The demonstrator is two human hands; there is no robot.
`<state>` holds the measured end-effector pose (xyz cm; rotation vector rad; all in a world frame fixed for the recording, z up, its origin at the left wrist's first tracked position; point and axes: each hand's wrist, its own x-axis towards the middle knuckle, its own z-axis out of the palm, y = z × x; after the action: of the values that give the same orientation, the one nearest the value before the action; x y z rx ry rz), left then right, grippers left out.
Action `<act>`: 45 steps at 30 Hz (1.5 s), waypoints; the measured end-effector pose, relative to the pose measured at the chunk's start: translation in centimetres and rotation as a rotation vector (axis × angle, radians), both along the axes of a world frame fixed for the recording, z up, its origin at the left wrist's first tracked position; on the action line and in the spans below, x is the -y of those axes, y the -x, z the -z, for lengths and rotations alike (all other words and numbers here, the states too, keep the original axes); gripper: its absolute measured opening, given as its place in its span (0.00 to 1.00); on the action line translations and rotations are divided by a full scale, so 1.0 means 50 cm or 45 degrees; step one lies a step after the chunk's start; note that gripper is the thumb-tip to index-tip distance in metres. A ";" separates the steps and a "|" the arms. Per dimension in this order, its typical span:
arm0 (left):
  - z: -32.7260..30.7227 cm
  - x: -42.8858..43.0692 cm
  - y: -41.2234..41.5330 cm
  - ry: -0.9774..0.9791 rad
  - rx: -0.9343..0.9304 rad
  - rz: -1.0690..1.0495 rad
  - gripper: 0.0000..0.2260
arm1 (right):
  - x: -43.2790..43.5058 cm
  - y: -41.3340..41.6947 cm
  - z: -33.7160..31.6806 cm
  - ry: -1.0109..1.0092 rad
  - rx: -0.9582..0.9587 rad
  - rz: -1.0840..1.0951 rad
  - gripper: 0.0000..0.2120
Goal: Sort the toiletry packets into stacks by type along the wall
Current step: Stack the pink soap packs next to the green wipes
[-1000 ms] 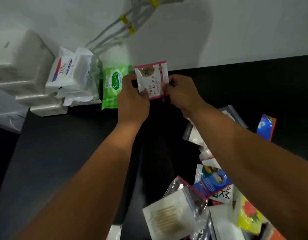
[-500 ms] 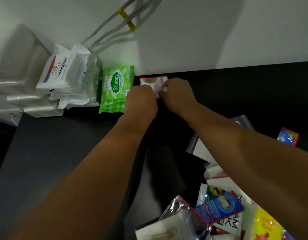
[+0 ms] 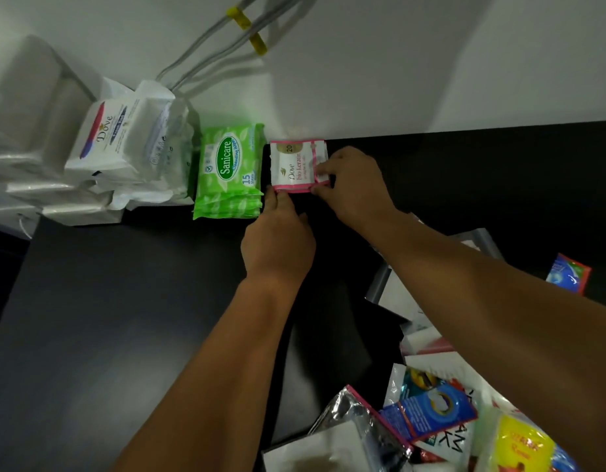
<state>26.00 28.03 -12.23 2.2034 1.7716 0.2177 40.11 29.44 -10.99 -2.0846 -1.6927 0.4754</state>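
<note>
Black tabletop (image 3: 124, 301) is set against white wall (image 3: 397, 63). Dove sachet (image 3: 296, 165) is laid flat at wall, just right of green Sanicare stack (image 3: 228, 172). Its right edge is pinched by R hand (image 3: 352, 185); its near edge is touched by L hand (image 3: 277, 240), fingers extended. Mixed packets (image 3: 431, 413) are piled near right.

One head-worn wide-angle view looks forward and steeply down across the dark tabletop (image 3: 124, 318) toward the white wall (image 3: 414, 69). It sits close: the forearms (image 3: 226, 352) fill the near frame, left hand (image 3: 277, 243) and right hand (image 3: 354, 185) just short of the wall.
</note>
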 end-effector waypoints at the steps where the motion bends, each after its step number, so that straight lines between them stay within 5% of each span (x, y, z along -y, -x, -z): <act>1: 0.001 -0.005 -0.003 0.001 -0.001 -0.012 0.23 | -0.003 0.003 0.003 -0.017 0.004 0.013 0.23; 9: -0.017 0.013 0.012 0.028 0.106 0.004 0.23 | 0.019 0.016 -0.013 -0.026 -0.093 0.051 0.26; 17: -0.090 0.124 0.078 0.140 0.501 0.043 0.17 | 0.212 0.062 -0.084 0.059 -0.019 0.031 0.16; 29: -0.079 0.364 0.148 0.399 0.388 0.202 0.12 | 0.470 0.093 -0.086 0.521 0.050 -0.176 0.11; 36: -0.064 0.409 0.154 0.323 0.304 0.292 0.14 | 0.494 0.132 -0.082 0.535 0.315 -0.271 0.10; 42: -0.066 0.415 0.155 0.397 0.317 0.163 0.17 | 0.497 0.145 -0.087 0.550 0.285 -0.153 0.17; 45: -0.072 0.408 0.156 0.496 0.322 0.126 0.10 | 0.492 0.149 -0.090 0.569 0.305 -0.172 0.14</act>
<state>18.21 7.62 -8.64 1.8859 1.4272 0.1107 32.65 4.86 -6.48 -2.4262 -2.0228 0.7271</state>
